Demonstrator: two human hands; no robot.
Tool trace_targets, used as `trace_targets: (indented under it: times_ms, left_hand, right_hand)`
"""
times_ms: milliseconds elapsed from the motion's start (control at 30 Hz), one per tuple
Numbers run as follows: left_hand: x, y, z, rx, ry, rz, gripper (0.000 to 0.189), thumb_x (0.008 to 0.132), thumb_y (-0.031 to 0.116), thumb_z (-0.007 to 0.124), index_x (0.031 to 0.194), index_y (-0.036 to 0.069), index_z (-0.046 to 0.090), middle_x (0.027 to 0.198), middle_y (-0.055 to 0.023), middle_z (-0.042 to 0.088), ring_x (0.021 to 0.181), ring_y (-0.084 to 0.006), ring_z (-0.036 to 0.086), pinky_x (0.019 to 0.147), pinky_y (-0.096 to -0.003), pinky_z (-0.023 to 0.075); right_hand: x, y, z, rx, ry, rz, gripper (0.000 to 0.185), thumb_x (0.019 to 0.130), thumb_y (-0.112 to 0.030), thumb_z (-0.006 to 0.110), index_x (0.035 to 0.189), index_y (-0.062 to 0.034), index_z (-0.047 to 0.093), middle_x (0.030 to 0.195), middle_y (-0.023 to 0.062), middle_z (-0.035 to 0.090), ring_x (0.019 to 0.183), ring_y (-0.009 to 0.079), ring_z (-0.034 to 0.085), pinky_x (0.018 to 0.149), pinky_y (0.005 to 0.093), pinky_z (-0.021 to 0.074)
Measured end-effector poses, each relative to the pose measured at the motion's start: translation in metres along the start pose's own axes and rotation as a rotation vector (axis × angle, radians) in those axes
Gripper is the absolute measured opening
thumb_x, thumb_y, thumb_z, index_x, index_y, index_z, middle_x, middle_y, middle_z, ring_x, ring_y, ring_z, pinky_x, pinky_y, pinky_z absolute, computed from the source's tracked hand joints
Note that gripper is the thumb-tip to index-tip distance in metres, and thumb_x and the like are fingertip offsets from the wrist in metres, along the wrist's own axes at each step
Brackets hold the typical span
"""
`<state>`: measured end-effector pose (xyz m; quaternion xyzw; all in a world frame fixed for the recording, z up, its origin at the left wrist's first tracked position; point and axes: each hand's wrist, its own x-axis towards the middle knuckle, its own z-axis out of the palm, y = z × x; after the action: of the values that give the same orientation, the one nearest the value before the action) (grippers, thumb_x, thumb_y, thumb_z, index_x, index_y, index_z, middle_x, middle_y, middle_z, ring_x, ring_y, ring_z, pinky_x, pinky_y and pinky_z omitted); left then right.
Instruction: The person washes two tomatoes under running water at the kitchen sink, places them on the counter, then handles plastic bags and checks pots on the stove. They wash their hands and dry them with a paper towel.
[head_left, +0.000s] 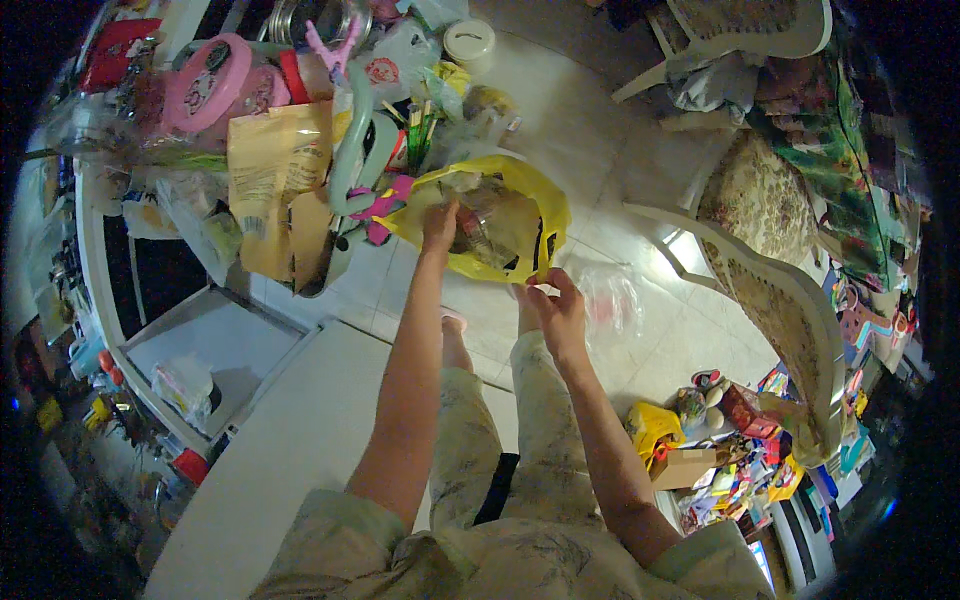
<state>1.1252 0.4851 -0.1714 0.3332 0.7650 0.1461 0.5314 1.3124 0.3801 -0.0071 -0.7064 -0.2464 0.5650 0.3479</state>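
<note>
A yellow plastic bag (557, 206) hangs wide at its mouth in front of me, with crumpled clear plastic and other packaging inside that I cannot make out exactly. My right hand (556, 300) pinches the near right part of the bag's rim between thumb and fingers. At the bag's left side, my left hand (441, 223) reaches in over the rim; its fingertips are partly hidden, and whether they grip anything does not show. Just left of the bag is a pink and yellow item (382, 206). A crumpled clear plastic bag (609, 300) lies on the floor right of my right hand.
On the left, a brown paper package (277, 187), a pink oval item (208, 82) and plastic bags crowd together. A white lidded container (469, 41) stands at the top. Patterned chairs (757, 195) stand on the right. A cardboard box (682, 469) sits among piled goods at lower right.
</note>
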Motion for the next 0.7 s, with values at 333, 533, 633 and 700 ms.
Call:
trace_targets:
  times_ms: [333, 533, 633, 700]
  left_hand:
    - [-0.067, 0.009, 0.004, 0.244, 0.421, 0.555, 0.044, 0.081, 0.018, 0.057, 0.116, -0.008, 0.051, 0.134, -0.0323, 0.03, 0.125, -0.0441, 0.031, 0.104, -0.0448, 0.0287]
    - [-0.004, -0.018, 0.012, 0.743, 0.314, 0.73, 0.03, 0.082, 0.015, 0.051, 0.101, -0.007, 0.059, 0.136, -0.0324, 0.028, 0.125, -0.0427, 0.032, 0.102, -0.0436, 0.0308]
    - [0.042, -0.039, 0.022, 0.768, 0.33, 0.762, 0.026, 0.083, 0.014, 0.047, 0.093, -0.005, 0.061, 0.13, -0.0323, 0.036, 0.116, -0.0426, 0.041, 0.098, -0.0446, 0.0352]
    - [0.065, -0.046, 0.028, 0.539, 0.237, 0.6, 0.025, 0.083, 0.013, 0.046, 0.09, -0.005, 0.061, 0.121, -0.0321, 0.044, 0.109, -0.0418, 0.047, 0.094, -0.0451, 0.0382]
  right_hand:
    - [0.0, -0.019, 0.008, -0.072, -0.02, -0.003, 0.015, 0.081, -0.011, 0.061, 0.092, -0.003, 0.057, 0.078, 0.0045, 0.059, 0.066, 0.011, 0.052, 0.061, 0.0247, 0.0439]
    - [-0.001, -0.017, 0.006, -0.109, -0.047, -0.027, 0.017, 0.081, -0.013, 0.062, 0.094, -0.0031, 0.058, 0.078, 0.0036, 0.058, 0.069, 0.0104, 0.053, 0.062, 0.025, 0.0441]
    - [-0.004, -0.019, 0.006, -0.148, -0.062, -0.058, 0.017, 0.081, -0.012, 0.062, 0.095, -0.0031, 0.058, 0.078, 0.003, 0.058, 0.07, 0.0105, 0.053, 0.062, 0.0255, 0.0442]
    - [-0.007, -0.022, 0.005, -0.144, -0.085, -0.04, 0.017, 0.081, -0.012, 0.061, 0.095, -0.003, 0.058, 0.079, 0.0028, 0.058, 0.071, 0.0105, 0.053, 0.063, 0.0256, 0.0442]
